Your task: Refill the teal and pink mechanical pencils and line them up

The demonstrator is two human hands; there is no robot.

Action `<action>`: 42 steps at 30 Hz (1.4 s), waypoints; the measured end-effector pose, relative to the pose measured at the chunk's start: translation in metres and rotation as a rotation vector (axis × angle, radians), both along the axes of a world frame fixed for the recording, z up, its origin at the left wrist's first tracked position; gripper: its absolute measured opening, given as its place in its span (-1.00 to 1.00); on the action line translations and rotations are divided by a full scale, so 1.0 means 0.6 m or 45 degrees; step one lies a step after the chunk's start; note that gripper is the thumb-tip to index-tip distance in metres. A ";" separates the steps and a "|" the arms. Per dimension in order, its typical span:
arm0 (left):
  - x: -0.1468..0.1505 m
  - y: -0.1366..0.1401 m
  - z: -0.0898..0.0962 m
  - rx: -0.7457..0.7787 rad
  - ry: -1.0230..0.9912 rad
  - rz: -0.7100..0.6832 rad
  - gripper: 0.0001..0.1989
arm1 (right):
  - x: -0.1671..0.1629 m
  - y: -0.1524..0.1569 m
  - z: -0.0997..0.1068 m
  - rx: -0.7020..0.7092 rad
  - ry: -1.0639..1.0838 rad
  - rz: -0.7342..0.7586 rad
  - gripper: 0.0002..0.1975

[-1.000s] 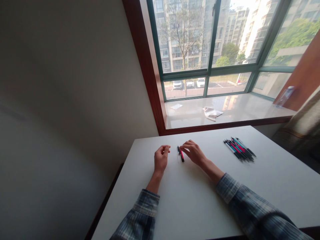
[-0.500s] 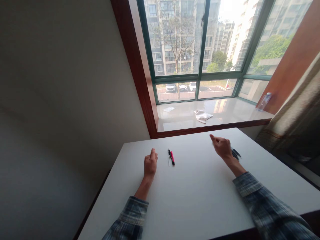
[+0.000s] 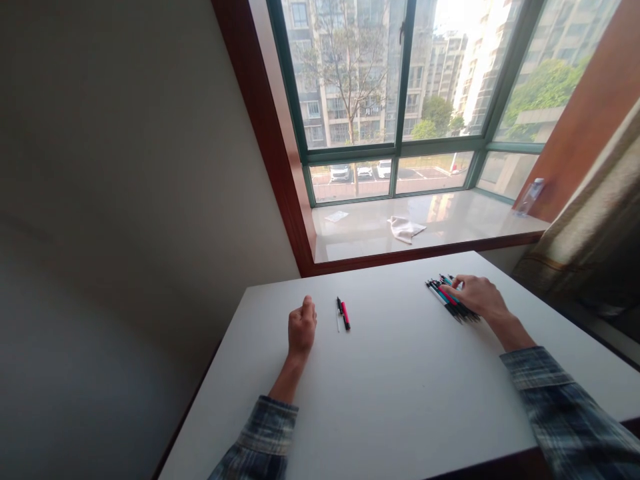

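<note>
the pens (image 3: 447,299) lie bunched under and beside the bent fingers of the right hand (image 3: 477,295), whose grip i cannot tell; the left hand (image 3: 302,327) is curled closed. light, stiff, smooth barrels probably roll, so pinch one mid-length.

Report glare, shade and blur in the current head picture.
Head view: sky through the window glares white; the sill shows bright reflections; the left wall lies in shade; the right sleeve looks soft; pens by the right hand crowd too finely to count.
</note>
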State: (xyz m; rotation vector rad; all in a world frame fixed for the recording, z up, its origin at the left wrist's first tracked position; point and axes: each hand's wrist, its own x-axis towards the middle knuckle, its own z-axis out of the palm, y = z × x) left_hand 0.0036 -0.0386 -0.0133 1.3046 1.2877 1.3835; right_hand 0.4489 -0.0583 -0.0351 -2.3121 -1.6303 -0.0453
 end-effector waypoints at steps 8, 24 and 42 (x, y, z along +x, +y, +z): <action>-0.006 0.001 -0.006 0.048 0.104 0.016 -0.40 | -0.005 -0.015 -0.003 -0.007 0.044 0.081 -0.61; -0.003 -0.047 0.053 -0.452 -0.253 -0.850 -0.37 | -0.343 -0.033 0.075 0.732 -0.017 1.436 -0.79; 0.010 -0.043 0.039 0.266 0.697 -0.406 -0.67 | -0.388 0.008 0.025 0.482 0.993 0.874 -0.39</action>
